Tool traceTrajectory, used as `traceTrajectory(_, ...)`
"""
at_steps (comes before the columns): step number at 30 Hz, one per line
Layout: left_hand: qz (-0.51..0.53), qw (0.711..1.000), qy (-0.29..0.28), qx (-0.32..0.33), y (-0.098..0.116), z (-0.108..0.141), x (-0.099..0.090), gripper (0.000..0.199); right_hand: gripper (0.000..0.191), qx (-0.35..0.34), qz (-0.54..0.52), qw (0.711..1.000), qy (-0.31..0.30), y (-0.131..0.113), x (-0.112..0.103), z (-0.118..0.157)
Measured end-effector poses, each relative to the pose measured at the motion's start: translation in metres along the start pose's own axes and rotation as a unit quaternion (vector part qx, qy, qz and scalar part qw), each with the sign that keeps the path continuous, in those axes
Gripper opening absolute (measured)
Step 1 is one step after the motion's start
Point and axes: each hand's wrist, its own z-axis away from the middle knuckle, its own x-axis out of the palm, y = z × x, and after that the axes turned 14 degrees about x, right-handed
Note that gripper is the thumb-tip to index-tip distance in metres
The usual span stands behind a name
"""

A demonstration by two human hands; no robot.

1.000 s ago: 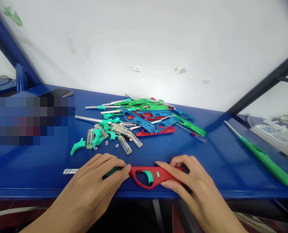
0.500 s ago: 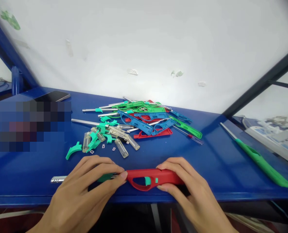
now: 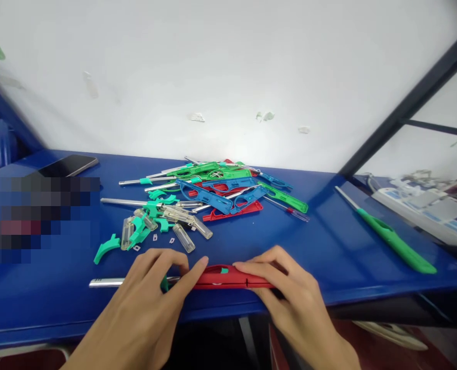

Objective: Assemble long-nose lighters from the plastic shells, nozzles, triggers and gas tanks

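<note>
A red long-nosed gas lighter (image 3: 224,280) lies sideways near the front edge of the table, its narrow seam side turned up towards me. A bit of teal trigger shows in its loop. My right hand (image 3: 290,285) pinches the rear of the red body between thumb and fingers. My left hand (image 3: 154,293) closes around the front end, the thumb against the red casing. Out past the left fingers sticks the metal tube (image 3: 107,282); a teal piece near its base is mostly covered by them.
Beyond my hands are teal triggers (image 3: 107,247), clear fuel tanks (image 3: 183,238) and several tiny metal plates (image 3: 171,240). Behind them lies a pile of blue (image 3: 208,198), green and red casing halves with metal tubes. A green lighter (image 3: 396,239) rests at right, a phone (image 3: 68,165) at left.
The red lighter has been rolled from its flat side onto its edge, so the seam now shows. My left thumb has lifted slightly, and the camera view has shifted.
</note>
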Motion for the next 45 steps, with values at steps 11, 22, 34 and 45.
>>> traceTrajectory(11,0.01,0.999,0.025,0.045,-0.002,-0.015,0.006,0.027,0.031,-0.024,0.035,0.999,0.021,0.002,0.002,-0.001)
traceTrajectory(22,0.031,0.998,0.053,0.021,0.004,-0.007,0.01,0.03,0.025,-0.011,0.011,1.0,0.014,0.003,0.003,0.001)
traceTrajectory(34,0.003,0.997,0.042,0.07,-0.001,-0.003,0.0,0.053,0.025,0.001,-0.008,1.0,0.015,-0.001,0.003,0.0)
traceTrajectory(45,0.001,0.997,0.002,0.082,-0.004,0.014,0.004,0.05,0.02,-0.027,0.035,0.998,0.047,-0.004,0.007,0.0)
